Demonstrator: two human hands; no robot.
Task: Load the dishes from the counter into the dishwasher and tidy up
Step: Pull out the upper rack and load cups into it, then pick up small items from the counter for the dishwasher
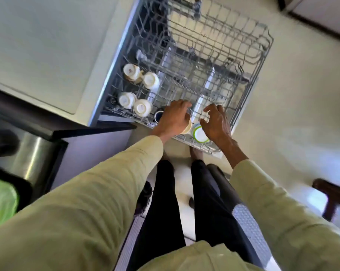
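The grey wire upper rack (pixel 259 61) of the dishwasher is pulled out in front of me. Several white cups (pixel 140 107) stand upside down along its left side, and a dark blue cup (pixel 158 115) sits beside them. My left hand (pixel 174 119) lies over a cream cup (pixel 187 128) at the rack's near edge, fingers curled round it. My right hand (pixel 216 124) hovers with spread, bent fingers just above a white cup with a green rim (pixel 199 134), touching or nearly touching it.
A pale counter (pixel 38 45) lies to the left of the rack, with a dark counter edge (pixel 67 130) and a steel bin (pixel 30 153) below it. The open dishwasher door (pixel 249 227) is under my legs. A wooden chair (pixel 333 194) stands at the right.
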